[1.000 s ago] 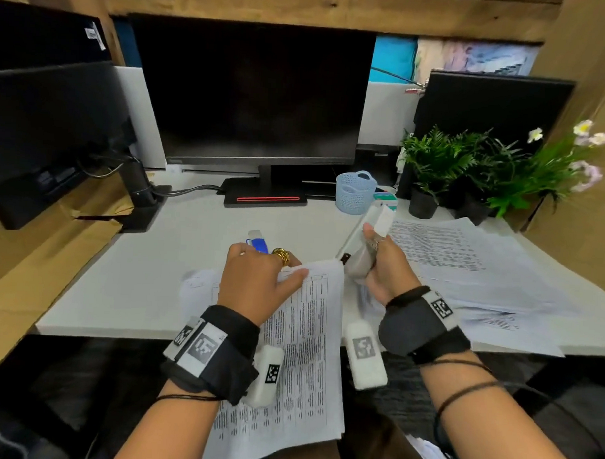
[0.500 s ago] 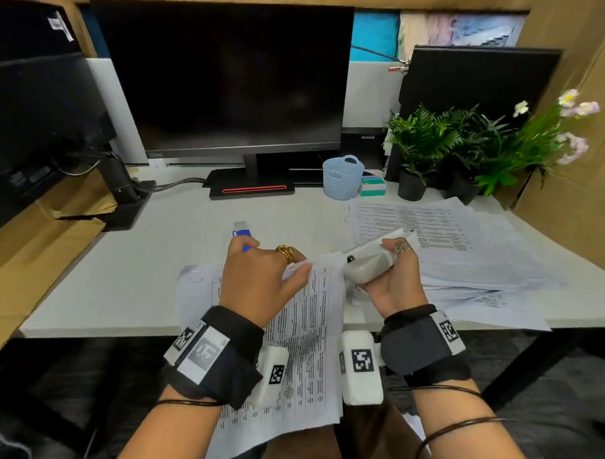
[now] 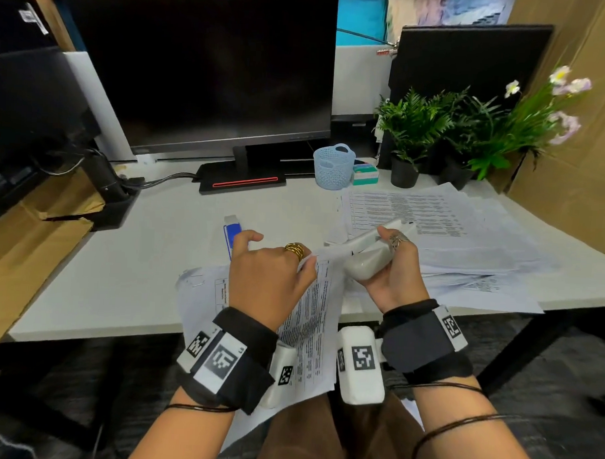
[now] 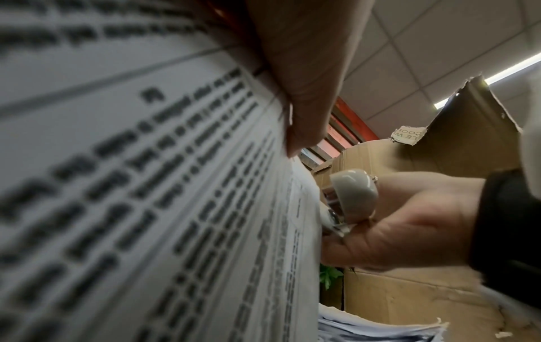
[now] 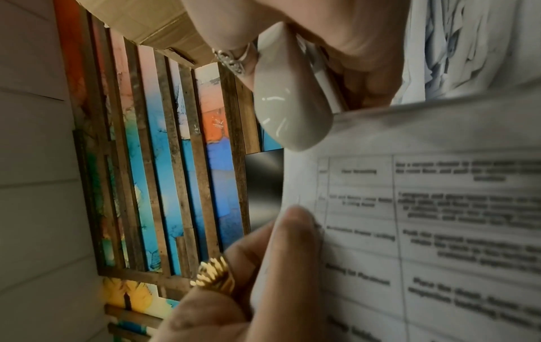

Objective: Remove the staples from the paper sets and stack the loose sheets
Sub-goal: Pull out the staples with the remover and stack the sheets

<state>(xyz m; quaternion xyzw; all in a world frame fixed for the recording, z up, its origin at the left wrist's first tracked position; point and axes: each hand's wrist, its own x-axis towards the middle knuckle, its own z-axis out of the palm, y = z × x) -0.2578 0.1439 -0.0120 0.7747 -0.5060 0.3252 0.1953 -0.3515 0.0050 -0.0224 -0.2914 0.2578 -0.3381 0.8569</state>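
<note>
On the white desk (image 3: 121,257), left hand (image 3: 268,279) pinches the paper set (image 3: 311,319) corner, right hand (image 3: 392,270) at 3 o'clock grips the stapler (image 3: 368,255); keep the corner taut w/ the tip under the staple.

Glossy grey plastic stapler (image 5: 288,101) with metal parts, matt printed paper set (image 3: 311,319), smooth white desk (image 3: 128,257)

1. Two hands: left hand (image 3: 265,279), right hand (image 3: 392,277).
2. One pale stapler (image 3: 368,255).
3. One held paper set (image 3: 308,318).
4. One spread heap of sheets (image 3: 448,227), right of the stapler.
5. One blue basket (image 3: 333,167), behind the stapler.
6. Three dark screens; the biggest is the monitor (image 3: 203,71).
</note>
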